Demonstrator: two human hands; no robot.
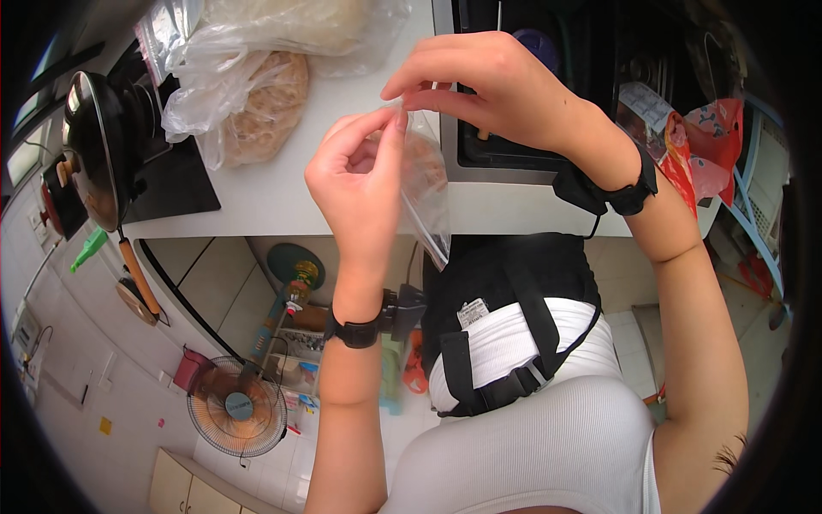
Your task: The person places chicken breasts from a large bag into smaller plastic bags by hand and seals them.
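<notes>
A clear plastic bag hangs from my left hand, its top edge pinched between thumb and fingertips. Something pale and brownish shows through the bag. My right hand is just above and to the right, its thumb and fingers curved close to the bag's top edge; whether they grip the film cannot be told. Left of my hands, on the white counter, a thin plastic bag partly covers a round stack of light brown flat food. Another clear bag with pale contents lies behind it.
A sink with dark contents is set into the counter at right. A red and clear package sits beyond it. At left are a lidded pan and a black cooktop. Below stand a fan and a shelf rack.
</notes>
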